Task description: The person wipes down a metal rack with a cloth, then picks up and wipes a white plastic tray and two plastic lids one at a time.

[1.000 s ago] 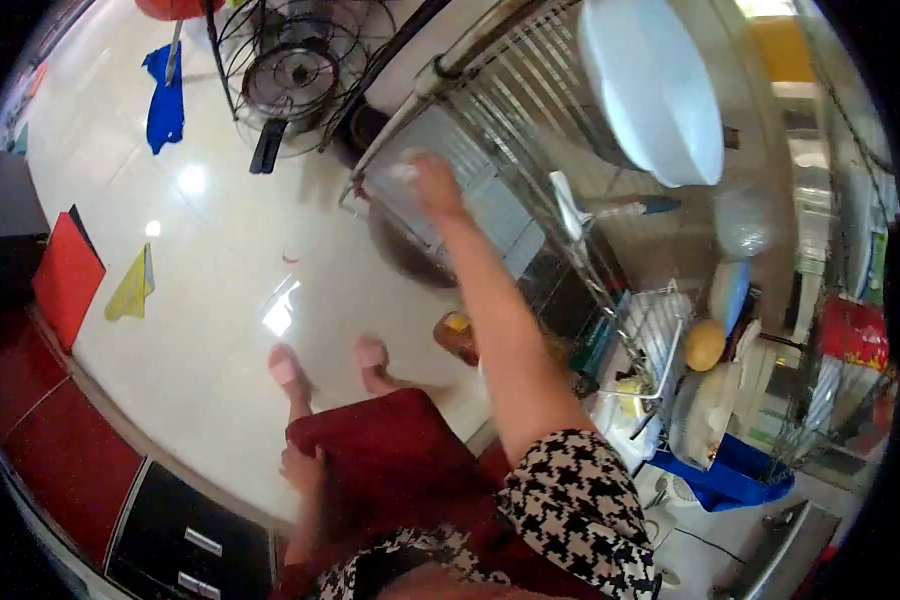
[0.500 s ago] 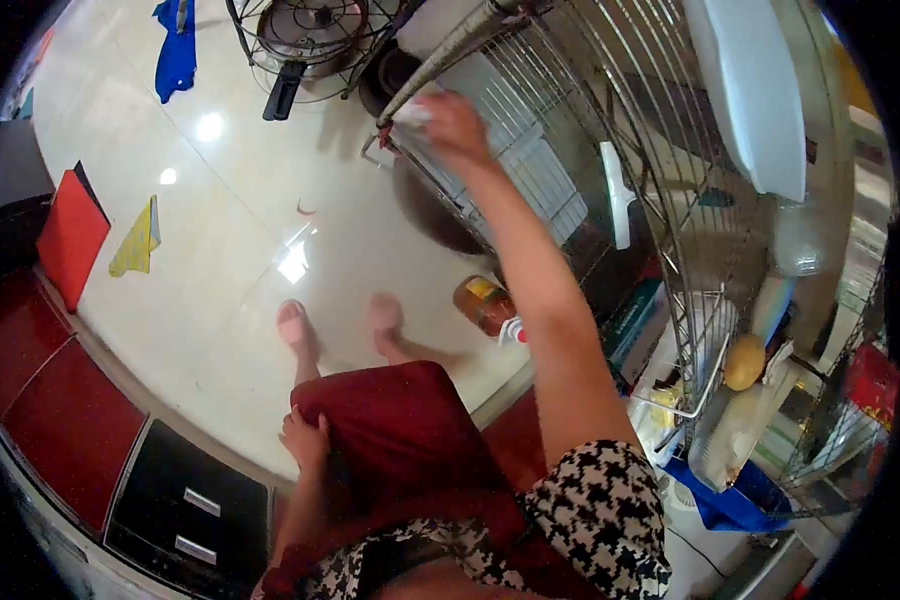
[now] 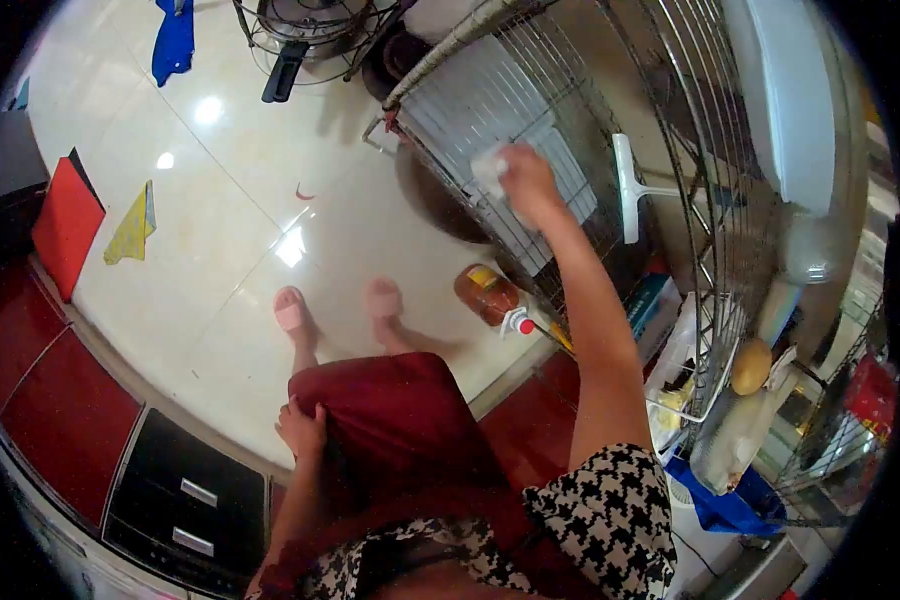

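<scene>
My right hand is closed round a crumpled white cloth, over the wire rack. White slatted panels lie in the rack beneath and beside it. Low at the left, my left hand rests against the dark red apron, its fingers bent onto a fold of the fabric. A bottle of reddish-brown liquid with a red cap stands on the floor beside the rack.
Red and black cabinets line the left. A fan stands at the top. A white squeegee, wire baskets and a pale tray are on the right. A yellow cloth lies on the floor.
My right hand has moved right and down in the view, from the rack's corner to over the panels, with the white cloth. My left hand has stayed at the apron.
</scene>
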The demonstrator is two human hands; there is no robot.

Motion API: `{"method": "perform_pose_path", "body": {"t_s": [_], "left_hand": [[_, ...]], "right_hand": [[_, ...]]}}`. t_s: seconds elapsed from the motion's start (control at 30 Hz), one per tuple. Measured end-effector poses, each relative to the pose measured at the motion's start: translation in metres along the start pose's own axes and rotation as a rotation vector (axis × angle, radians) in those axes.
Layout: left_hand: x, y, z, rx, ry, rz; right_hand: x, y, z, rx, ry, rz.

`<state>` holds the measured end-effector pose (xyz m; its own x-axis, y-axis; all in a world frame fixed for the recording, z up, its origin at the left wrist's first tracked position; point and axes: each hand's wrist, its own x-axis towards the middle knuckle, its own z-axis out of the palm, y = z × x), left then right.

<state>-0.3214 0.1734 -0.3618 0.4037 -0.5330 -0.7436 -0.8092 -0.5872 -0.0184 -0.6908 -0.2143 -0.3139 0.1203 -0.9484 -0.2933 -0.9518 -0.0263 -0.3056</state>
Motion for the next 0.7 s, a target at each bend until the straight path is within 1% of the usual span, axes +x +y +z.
{"method": "perform_pose_path", "body": {"t_s": [0.03, 0.1, 0.17, 0.2, 0.27, 0.3, 0.37, 0.43, 0.5, 0.57, 0.6, 0.63, 0.67, 0.7], "left_hand": [[0.0, 0.001, 0.0, -0.002, -0.011, 0.001], [0.001, -0.002, 0.004, 0.008, 0.018, 0.022], [0.0, -0.005, 0.008, 0.019, 0.049, 0.037], [0.0, -0.005, 0.009, 0.022, 0.054, 0.04], [0.002, -0.005, 0.01, 0.03, 0.052, 0.048], [0.0, -0.006, 0.01, 0.037, 0.06, 0.047], [-0.001, -0.006, 0.011, 0.033, 0.066, 0.047], [0.0, -0.004, 0.009, 0.007, 0.058, 0.026], [0.0, -0.004, 0.009, -0.003, 0.046, 0.016], [0.001, -0.005, 0.008, 0.002, 0.036, 0.009], [0.001, -0.005, 0.009, 0.011, 0.032, 0.012], [0.001, -0.004, 0.01, 0.02, 0.028, 0.015], [0.001, -0.005, 0.012, 0.021, 0.026, 0.013], [0.001, -0.006, 0.014, 0.025, 0.039, 0.021]], "right_hand": [[0.018, -0.008, -0.006, 0.015, 0.08, -0.048], [0.06, -0.031, -0.009, 0.041, 0.343, -0.208], [0.103, -0.039, 0.014, 0.078, 0.473, -0.255], [0.116, -0.035, 0.024, 0.086, 0.466, -0.256], [0.125, -0.025, 0.043, -0.102, 0.463, -0.299], [0.113, -0.018, 0.044, -0.101, 0.451, -0.295], [0.072, 0.007, 0.028, -0.03, 0.281, -0.237], [0.029, 0.038, 0.028, -0.05, 0.279, -0.189], [-0.001, 0.051, 0.023, 0.047, 0.267, -0.127], [0.004, 0.081, 0.023, 0.044, 0.252, -0.128], [0.009, 0.076, 0.017, 0.041, 0.239, -0.125], [0.022, 0.073, 0.007, 0.065, 0.246, -0.033], [0.038, 0.049, -0.014, 0.089, 0.251, 0.059], [0.066, 0.048, -0.017, 0.033, 0.32, 0.012]]}}
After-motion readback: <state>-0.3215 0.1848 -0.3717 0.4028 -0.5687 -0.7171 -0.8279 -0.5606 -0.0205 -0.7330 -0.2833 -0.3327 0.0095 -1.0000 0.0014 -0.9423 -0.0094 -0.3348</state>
